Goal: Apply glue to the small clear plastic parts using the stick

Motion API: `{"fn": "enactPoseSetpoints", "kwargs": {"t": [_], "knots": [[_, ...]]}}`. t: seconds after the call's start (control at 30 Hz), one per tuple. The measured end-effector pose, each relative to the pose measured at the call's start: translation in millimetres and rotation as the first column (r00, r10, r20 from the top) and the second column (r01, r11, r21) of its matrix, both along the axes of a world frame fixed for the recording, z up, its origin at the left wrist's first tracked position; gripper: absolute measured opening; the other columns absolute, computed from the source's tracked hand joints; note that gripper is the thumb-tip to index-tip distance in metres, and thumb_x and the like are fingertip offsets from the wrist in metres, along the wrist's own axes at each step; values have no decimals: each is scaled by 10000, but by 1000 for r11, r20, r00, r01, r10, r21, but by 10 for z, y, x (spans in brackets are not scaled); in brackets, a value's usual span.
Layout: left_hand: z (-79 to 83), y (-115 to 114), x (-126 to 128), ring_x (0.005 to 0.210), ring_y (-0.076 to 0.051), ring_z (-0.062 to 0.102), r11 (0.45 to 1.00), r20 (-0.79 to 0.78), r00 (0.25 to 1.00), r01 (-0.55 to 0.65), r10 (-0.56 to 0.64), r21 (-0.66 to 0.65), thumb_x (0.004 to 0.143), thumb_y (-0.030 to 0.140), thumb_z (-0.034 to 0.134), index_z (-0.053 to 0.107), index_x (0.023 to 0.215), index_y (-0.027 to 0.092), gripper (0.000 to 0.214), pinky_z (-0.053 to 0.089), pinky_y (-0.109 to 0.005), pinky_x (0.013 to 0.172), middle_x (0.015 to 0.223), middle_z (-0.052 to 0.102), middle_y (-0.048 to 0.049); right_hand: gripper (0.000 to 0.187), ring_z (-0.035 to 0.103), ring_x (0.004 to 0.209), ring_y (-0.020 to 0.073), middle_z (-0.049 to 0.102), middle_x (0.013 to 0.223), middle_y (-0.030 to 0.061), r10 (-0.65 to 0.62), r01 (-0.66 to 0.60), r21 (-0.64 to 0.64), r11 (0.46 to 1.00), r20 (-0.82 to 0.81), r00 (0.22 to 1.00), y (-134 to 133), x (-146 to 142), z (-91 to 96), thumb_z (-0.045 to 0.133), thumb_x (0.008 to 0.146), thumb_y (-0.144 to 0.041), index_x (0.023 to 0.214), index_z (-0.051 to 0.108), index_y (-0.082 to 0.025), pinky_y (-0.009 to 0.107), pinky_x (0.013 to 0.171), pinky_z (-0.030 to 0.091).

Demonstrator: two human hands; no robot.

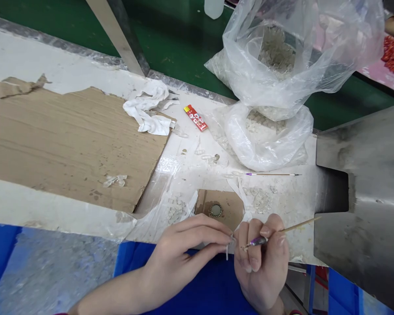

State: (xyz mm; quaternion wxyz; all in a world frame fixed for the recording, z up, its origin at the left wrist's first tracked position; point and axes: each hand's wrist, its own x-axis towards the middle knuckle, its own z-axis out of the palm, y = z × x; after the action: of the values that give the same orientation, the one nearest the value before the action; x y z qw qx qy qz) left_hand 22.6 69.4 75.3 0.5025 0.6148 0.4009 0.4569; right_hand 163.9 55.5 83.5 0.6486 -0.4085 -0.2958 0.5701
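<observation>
Head | your left hand (184, 247) pinches a clear piece (227, 252) | your right hand (264, 267) grips a brush (258, 241) | risk: loosened pinch may drop piece past near edge of bench (300, 199)

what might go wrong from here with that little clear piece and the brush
The small clear piece is pinched in the left hand, so it might slip and drop onto the blue material below. The brush has its tip close to the right hand holding it, so it could smudge that hand if wet. The round cap on the small cardboard lies near the left hand, so a careless sweep might knock it.
</observation>
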Motion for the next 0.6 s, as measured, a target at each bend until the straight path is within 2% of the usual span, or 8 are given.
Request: {"fn": "enactPoseSetpoints", "kwargs": {"t": [0.13,0.27,0.4,0.6], "knots": [[-19,-2,13,822,-186,824,987,-108,993,-27,45,160,952,47,684,791,907,196,189,683,-212,753,953,841,-90,247,101,353,93,238,474,-127,57,-60,-27,998,-109,992,-10,-10,0,543,1076,-453,887,621,-313,161,316,172],[-2,18,20,727,-158,798,976,-130,991,-13,42,218,968,169,745,761,884,182,86,673,-188,731,863,811,-69,277,102,335,80,235,452,-136,76,-80,-34,996,-110,991,-38,-12,20,534,1081,-460,861,598,-304,156,323,191],[0,16,39,666,-164,796,987,-91,996,-3,18,161,956,235,773,770,833,200,127,678,-202,669,822,823,-59,310,116,307,79,220,420,-146,80,-82,-34,996,-51,995,-52,-6,34,518,1085,-453,826,580,-294,168,326,215],[38,27,41,722,-225,841,998,141,990,21,-13,-52,898,232,840,861,920,243,32,708,-286,700,840,878,-77,336,111,348,95,222,416,-130,-68,64,42,997,98,993,-24,44,49,565,1057,-466,775,594,-285,197,366,216]]}}
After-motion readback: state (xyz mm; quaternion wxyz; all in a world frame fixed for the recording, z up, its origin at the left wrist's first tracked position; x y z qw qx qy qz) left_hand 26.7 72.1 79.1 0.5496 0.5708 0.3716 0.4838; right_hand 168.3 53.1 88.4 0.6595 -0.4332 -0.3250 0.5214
